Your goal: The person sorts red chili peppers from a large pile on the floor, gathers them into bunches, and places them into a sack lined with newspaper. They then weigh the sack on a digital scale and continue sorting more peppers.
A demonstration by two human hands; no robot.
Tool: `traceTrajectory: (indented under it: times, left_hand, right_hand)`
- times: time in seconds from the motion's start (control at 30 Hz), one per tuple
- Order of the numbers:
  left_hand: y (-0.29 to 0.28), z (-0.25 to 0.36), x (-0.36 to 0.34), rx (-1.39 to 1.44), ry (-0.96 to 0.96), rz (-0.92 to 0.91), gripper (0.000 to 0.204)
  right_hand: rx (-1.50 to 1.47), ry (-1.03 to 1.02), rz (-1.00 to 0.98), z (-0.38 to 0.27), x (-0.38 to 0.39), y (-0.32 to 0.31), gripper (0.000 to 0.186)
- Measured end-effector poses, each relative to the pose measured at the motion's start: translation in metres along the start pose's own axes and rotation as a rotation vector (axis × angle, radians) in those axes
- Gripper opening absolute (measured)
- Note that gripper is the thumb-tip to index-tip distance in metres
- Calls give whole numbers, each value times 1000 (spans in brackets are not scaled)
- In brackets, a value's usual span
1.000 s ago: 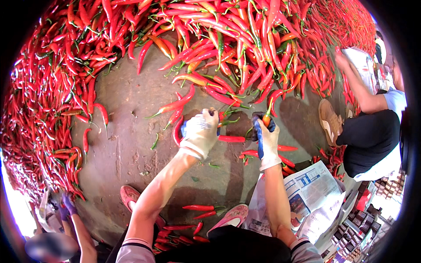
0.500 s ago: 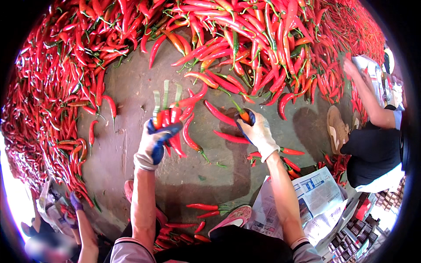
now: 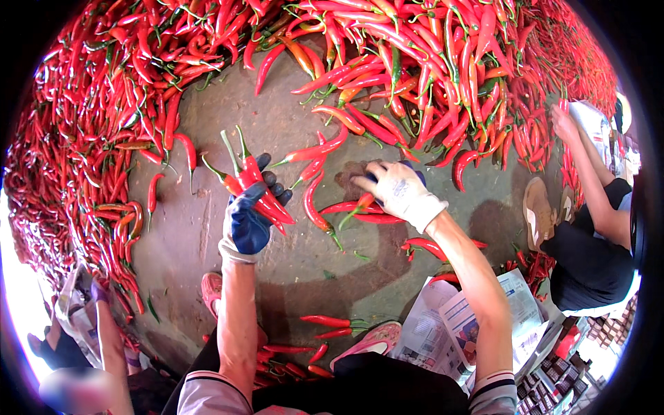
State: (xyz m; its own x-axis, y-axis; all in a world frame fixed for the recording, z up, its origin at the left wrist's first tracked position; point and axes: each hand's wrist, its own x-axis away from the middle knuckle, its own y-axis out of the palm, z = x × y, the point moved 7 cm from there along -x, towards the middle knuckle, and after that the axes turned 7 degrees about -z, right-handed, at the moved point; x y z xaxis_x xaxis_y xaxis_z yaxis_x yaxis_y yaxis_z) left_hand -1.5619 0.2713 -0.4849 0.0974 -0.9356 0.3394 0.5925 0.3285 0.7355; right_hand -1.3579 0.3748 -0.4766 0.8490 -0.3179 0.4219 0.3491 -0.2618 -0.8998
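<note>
My left hand [image 3: 250, 211], in a glove with a dark blue palm, is closed around several red chili peppers [image 3: 243, 173]. Their green stems point up and away from me. To its right, my right hand [image 3: 401, 190], in a white glove, is palm down with its fingers apart. Just under it a chili pepper with a green stem [image 3: 363, 203] lies across other red chili peppers [image 3: 379, 219]; whether the hand still touches it is hidden. Between my hands more loose chili peppers [image 3: 315, 207] lie on the grey floor.
A large heap of red chili peppers [image 3: 415, 41] curves around the far side and left. Newspaper sheets [image 3: 477, 318] lie under my right forearm. A co-worker's arm [image 3: 595, 173] is at right, another's arm [image 3: 111, 339] at lower left. My pink shoe [image 3: 373, 339] is near.
My right hand has turned palm down and its fingers have spread; the chili pepper it held now points stem toward me beneath it. My left hand has rolled palm up, keeping its chili peppers.
</note>
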Motion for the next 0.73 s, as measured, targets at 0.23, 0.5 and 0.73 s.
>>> traceTrajectory:
  times: [0.23,0.5,0.73]
  left_hand:
    - [60,2,-6,-1562,7,-399,52]
    - [48,-67,18,-2316,142,-876,58]
    - [41,-61,19,-2186,-138,-859,64]
  right_hand:
    - [-1470,625,703,64,48,34,23]
    - [-1766,1001,595,22,116,69,12]
    - [-934,920,626,-13,130,72,42]
